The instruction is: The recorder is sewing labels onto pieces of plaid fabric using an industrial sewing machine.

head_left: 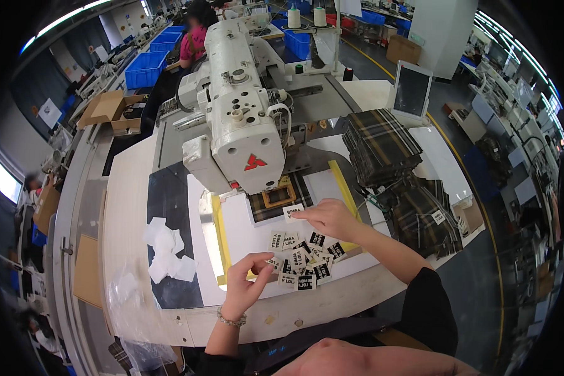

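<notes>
My right hand [333, 220] reaches in over the work plate with its index finger on a white woven label [292, 212] with black print. The thumb is mostly hidden beneath that hand. This label lies at the near edge of a dark plaid fabric piece [266, 210], under the sewing machine's rectangular clamp frame [278, 195]. My left hand [247, 282], with a beaded bracelet at the wrist, hovers at the left side of a loose pile of black and white labels [302, 260]. Its thumb and index finger are apart, close to one white label.
A large white sewing machine head [241, 131] overhangs the plate [232, 229], which has yellow tape along its sides. Stacked plaid pieces [382, 147] stand at right, with more plaid pieces [423, 213] nearer. White scraps [166, 250] lie at left. A screen [412, 91] stands behind.
</notes>
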`<action>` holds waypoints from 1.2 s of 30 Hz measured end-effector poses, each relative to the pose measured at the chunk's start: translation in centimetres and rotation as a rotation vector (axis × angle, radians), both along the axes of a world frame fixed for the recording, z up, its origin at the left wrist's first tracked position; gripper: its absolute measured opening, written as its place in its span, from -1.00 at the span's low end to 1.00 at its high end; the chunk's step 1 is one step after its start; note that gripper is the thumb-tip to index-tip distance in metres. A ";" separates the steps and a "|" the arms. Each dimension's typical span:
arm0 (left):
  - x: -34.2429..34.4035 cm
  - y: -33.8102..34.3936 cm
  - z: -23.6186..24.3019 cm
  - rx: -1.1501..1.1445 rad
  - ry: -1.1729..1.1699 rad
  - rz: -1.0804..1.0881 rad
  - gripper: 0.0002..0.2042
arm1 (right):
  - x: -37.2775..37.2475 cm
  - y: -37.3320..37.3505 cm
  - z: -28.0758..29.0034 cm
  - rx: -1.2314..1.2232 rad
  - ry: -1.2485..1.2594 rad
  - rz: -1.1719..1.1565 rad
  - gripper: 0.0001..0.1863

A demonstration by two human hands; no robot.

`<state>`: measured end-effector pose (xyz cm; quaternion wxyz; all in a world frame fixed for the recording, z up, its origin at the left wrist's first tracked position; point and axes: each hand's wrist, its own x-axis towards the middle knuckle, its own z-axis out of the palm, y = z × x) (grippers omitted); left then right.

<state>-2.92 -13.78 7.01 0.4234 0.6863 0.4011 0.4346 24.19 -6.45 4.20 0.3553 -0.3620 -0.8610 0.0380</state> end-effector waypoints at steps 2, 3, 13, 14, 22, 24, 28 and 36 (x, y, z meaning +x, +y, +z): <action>-0.1 1.1 0.2 0.065 0.103 -0.010 -0.80 | 0.2 1.7 -0.2 -0.083 0.031 -0.040 -0.69; 0.0 1.9 0.3 0.143 0.188 -0.021 -0.81 | 0.2 2.5 -0.5 -0.081 0.029 -0.044 -0.69; 4.4 10.6 -2.7 0.767 0.607 -0.252 -0.74 | -0.6 7.8 -4.4 -0.087 0.126 -0.051 -0.84; 4.8 10.9 -3.0 0.808 0.602 -0.270 -0.75 | -0.9 7.8 -4.4 -0.114 0.223 -0.046 -0.83; 4.7 12.4 -5.5 0.874 0.627 -0.208 -0.76 | -0.9 7.7 -4.6 -0.146 0.269 0.058 -0.85; 4.7 13.0 -6.0 0.888 0.610 -0.197 -0.76 | -1.0 7.8 -5.3 -0.173 0.279 0.071 -0.84; 4.7 13.2 -6.3 0.858 0.616 -0.208 -0.76 | -1.4 7.6 -5.7 -0.229 0.251 0.051 -0.81; 4.6 13.4 -6.2 0.766 0.630 -0.182 -0.79 | -0.9 8.3 -4.9 -0.146 0.171 0.030 -0.79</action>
